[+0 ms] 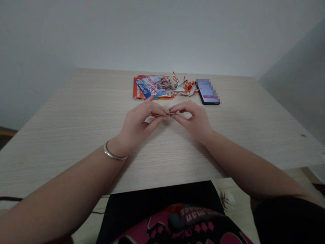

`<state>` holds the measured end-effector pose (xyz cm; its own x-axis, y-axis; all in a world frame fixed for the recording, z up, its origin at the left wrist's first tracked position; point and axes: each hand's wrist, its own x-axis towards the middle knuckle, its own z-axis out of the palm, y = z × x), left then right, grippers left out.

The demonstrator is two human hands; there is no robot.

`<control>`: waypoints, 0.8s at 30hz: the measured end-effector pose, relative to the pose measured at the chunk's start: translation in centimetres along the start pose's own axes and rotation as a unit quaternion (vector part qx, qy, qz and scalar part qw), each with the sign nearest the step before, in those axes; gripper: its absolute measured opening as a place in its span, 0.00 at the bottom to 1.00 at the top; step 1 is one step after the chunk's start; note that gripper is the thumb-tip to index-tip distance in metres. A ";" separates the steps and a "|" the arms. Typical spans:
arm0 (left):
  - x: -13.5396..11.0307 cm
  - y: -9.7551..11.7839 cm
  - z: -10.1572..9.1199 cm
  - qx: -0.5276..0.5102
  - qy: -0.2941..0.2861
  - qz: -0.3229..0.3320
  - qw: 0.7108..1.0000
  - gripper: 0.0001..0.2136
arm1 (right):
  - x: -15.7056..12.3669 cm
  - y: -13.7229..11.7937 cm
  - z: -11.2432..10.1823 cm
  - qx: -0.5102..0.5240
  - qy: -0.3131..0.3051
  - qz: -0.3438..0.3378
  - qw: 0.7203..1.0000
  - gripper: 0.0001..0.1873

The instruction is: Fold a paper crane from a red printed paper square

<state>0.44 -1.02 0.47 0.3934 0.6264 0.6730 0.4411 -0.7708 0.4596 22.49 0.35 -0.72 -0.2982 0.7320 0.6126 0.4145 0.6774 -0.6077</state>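
Observation:
Between my two hands, over the middle of the table, is a small piece of folded paper point(171, 114) with red on it, seen nearly edge-on. My left hand point(142, 120) pinches its left part between thumb and fingers, the index finger raised. From the other side, my right hand point(194, 118) pinches it with thumb and fingertips close to the left ones. Fingers cover most of the paper, so its full shape is hidden.
Beyond my hands lies a stack of colourful printed leaflets point(152, 87). Several folded paper shapes point(186, 87) are heaped against its right side. A phone point(207, 92) with a lit screen lies right of them. The pale wooden table point(76, 112) meets a wall at the back.

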 end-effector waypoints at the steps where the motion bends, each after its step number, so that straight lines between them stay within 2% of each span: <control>1: 0.0 -0.1 0.1 0.009 0.005 -0.010 1.000 0.04 | 0.1 0.1 -0.1 -0.006 0.015 -0.021 1.000 0.04; 3: 0.0 -0.4 0.2 0.027 0.023 -0.010 0.999 0.03 | 0.2 0.3 -0.2 -0.020 0.036 -0.069 0.997 0.04; 8: 0.4 -1.0 0.2 0.051 0.039 0.067 0.996 0.01 | 0.3 -0.1 -0.3 -0.048 0.049 -0.151 0.986 0.04; 12: 0.5 -0.8 0.1 0.072 0.015 0.054 0.996 0.04 | 0.2 -0.8 -0.2 -0.037 0.074 -0.153 0.985 0.05; 19: 0.8 -0.6 0.1 0.118 -0.024 0.065 0.991 0.07 | 0.2 -0.8 0.1 -0.055 0.046 -0.153 0.986 0.04; 24: 0.7 -0.6 0.0 0.143 -0.014 0.084 0.986 0.07 | 0.2 -1.1 0.2 -0.053 0.050 -0.153 0.986 0.04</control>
<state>0.44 -0.12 0.70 0.5008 0.4995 0.7069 0.5760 -0.8019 0.1585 21.81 -0.28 -0.03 -0.3391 0.4801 0.8090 0.4071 0.8502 -0.3339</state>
